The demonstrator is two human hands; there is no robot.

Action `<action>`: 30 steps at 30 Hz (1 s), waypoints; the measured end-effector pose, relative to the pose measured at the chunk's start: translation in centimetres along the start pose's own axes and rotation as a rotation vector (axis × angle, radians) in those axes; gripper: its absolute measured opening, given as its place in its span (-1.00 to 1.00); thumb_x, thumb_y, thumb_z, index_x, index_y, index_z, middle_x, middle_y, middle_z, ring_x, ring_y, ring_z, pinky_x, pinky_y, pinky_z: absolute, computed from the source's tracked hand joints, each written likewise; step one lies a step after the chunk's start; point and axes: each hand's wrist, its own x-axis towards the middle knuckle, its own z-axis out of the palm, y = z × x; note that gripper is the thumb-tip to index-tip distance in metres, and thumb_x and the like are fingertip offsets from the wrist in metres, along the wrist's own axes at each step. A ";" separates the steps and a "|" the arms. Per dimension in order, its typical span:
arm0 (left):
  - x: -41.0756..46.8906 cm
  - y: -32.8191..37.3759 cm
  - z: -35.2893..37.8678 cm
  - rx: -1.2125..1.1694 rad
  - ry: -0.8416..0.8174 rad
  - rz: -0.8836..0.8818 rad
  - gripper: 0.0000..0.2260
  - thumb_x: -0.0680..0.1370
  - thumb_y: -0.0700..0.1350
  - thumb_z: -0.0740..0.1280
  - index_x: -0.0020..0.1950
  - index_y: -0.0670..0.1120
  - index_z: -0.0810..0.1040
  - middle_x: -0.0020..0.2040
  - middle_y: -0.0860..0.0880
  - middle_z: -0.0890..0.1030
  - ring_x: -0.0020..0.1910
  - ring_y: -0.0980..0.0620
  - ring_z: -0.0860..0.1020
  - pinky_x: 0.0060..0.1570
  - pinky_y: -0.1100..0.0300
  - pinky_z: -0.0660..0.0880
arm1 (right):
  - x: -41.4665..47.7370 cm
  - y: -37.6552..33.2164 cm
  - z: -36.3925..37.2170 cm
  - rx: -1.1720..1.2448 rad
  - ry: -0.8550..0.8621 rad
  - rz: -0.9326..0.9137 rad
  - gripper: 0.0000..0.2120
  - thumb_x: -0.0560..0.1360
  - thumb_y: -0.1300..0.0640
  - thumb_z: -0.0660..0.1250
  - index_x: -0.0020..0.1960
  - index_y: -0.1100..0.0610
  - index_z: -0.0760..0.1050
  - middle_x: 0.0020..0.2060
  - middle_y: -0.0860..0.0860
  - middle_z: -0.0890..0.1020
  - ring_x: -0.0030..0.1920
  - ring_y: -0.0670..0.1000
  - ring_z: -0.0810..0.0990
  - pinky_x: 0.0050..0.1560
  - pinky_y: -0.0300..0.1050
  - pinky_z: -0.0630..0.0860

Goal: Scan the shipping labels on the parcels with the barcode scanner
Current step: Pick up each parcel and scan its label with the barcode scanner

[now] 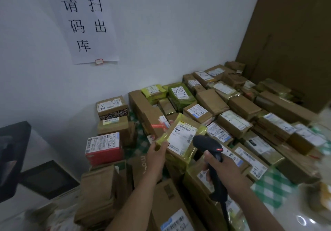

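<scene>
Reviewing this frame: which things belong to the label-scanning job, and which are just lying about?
Job: barcode scanner gripped in the right hand; yellow parcel held by the left hand, label up; parcel pile waiting behind.
Lying about: paper sign on the wall; dark screen at left; cardboard sheet leaning at right; checked cloth.

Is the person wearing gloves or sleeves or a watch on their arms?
No. The left hand and the right hand have no gloves. The left forearm and the right forearm are uncovered too: no sleeve reaches into view, and no watch, bracelet or ring shows.
</scene>
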 end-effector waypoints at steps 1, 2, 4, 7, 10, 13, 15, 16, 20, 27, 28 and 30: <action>0.0 0.1 0.1 0.037 -0.006 0.017 -0.85 0.59 0.03 0.34 0.16 0.12 0.51 -0.02 0.02 0.66 -0.07 0.03 0.67 -0.29 0.23 0.57 | 0.2 0.1 0.0 -0.007 -0.016 0.003 -0.58 0.53 -0.10 0.35 -0.19 0.28 0.58 -0.43 0.19 0.63 -0.50 0.07 0.57 -0.46 -0.20 0.51; 0.0 0.1 0.1 0.091 -0.015 0.042 -0.86 0.60 0.05 0.32 0.15 0.12 0.50 -0.03 0.05 0.65 -0.09 0.06 0.65 -0.31 0.27 0.54 | 0.4 0.1 0.1 -0.008 -0.032 0.008 -0.57 0.53 -0.11 0.36 -0.18 0.28 0.58 -0.45 0.17 0.62 -0.50 0.07 0.56 -0.46 -0.20 0.51; 0.2 0.3 -0.2 0.195 -0.051 0.092 -0.84 0.62 0.08 0.27 0.18 0.12 0.46 0.00 0.08 0.62 -0.06 0.11 0.61 -0.30 0.31 0.52 | 0.8 0.0 0.3 0.005 -0.063 0.006 -0.54 0.50 -0.13 0.37 -0.17 0.30 0.57 -0.45 0.17 0.61 -0.51 0.07 0.55 -0.46 -0.19 0.51; 0.7 0.7 -0.4 0.290 -0.092 0.135 -0.85 0.65 0.07 0.21 0.19 0.12 0.46 0.01 0.11 0.59 -0.03 0.17 0.56 -0.24 0.31 0.48 | 1.1 -0.4 1.1 -0.035 -0.138 -0.023 -0.49 0.42 -0.24 0.37 -0.20 0.26 0.57 -0.43 0.18 0.62 -0.48 0.09 0.56 -0.41 -0.16 0.52; 1.2 0.7 -0.2 0.398 -0.104 0.175 -0.81 0.66 0.09 0.18 0.21 0.12 0.48 -0.03 0.18 0.57 -0.08 0.24 0.53 -0.34 0.48 0.40 | 1.5 -0.7 2.4 -0.098 -0.167 -0.032 -0.54 0.47 -0.23 0.34 -0.19 0.21 0.58 -0.45 0.10 0.63 -0.46 0.07 0.59 -0.38 -0.15 0.54; 2.0 0.0 -0.9 0.505 -0.147 0.189 -0.67 0.65 0.12 0.19 0.38 0.08 0.45 0.14 0.11 0.56 0.17 0.07 0.55 -0.02 0.27 0.46 | 2.0 -0.8 3.6 -0.097 -0.171 -0.039 -0.55 0.54 -0.13 0.33 -0.15 0.29 0.56 -0.47 0.06 0.61 -0.49 0.02 0.57 -0.44 -0.22 0.51; 2.6 -1.0 -2.5 0.578 -0.131 0.213 -0.62 0.62 0.13 0.25 0.43 0.18 0.39 0.22 0.17 0.48 0.23 0.15 0.47 0.13 0.16 0.44 | 2.3 -0.8 4.1 -0.082 -0.147 -0.028 -0.50 0.54 -0.12 0.33 -0.18 0.37 0.56 -0.48 0.10 0.61 -0.51 0.02 0.56 -0.47 -0.24 0.49; 2.8 -1.6 -3.6 0.597 -0.097 0.231 -0.62 0.60 0.11 0.30 0.41 0.25 0.38 0.22 0.20 0.45 0.20 0.21 0.45 0.15 0.16 0.44 | 2.5 -0.8 4.2 -0.067 -0.129 -0.023 -0.48 0.54 -0.12 0.34 -0.19 0.39 0.56 -0.48 0.14 0.61 -0.51 0.03 0.56 -0.47 -0.24 0.49; 4.6 -4.3 -8.0 0.818 -0.061 0.163 -0.45 0.54 -0.01 0.40 0.50 0.07 0.30 0.46 -0.07 0.36 0.41 -0.07 0.38 0.34 -0.11 0.42 | 2.9 -0.1 4.9 0.001 -0.085 -0.008 -0.46 0.41 -0.20 0.37 -0.25 0.35 0.56 -0.46 0.15 0.62 -0.52 0.04 0.57 -0.48 -0.22 0.50; 8.9 -5.5 -11.2 1.665 -0.492 0.119 0.19 0.30 0.34 0.49 0.61 -0.04 -0.24 0.60 -0.12 -0.30 0.56 -0.22 -0.29 0.55 -0.17 -0.07 | 3.4 0.9 4.8 0.030 -0.074 -0.041 -0.35 0.29 -0.32 0.33 -0.16 0.33 0.55 -0.41 0.17 0.65 -0.51 0.05 0.57 -0.48 -0.21 0.51; 9.4 -5.4 -11.3 1.722 -0.517 0.146 0.23 0.28 0.38 0.48 0.61 -0.06 -0.27 0.59 -0.14 -0.31 0.56 -0.22 -0.30 0.55 -0.16 -0.10 | 3.5 1.1 4.8 0.030 -0.076 -0.049 -0.35 0.29 -0.32 0.33 -0.16 0.32 0.55 -0.40 0.17 0.65 -0.51 0.06 0.57 -0.47 -0.21 0.51; 10.1 -5.4 -11.1 1.780 -0.563 0.169 0.27 0.27 0.41 0.47 0.60 -0.08 -0.31 0.59 -0.14 -0.33 0.56 -0.20 -0.30 0.55 -0.16 -0.14 | 3.6 1.3 4.8 0.024 -0.081 -0.061 -0.37 0.31 -0.32 0.32 -0.18 0.30 0.55 -0.42 0.15 0.65 -0.51 0.05 0.57 -0.47 -0.22 0.50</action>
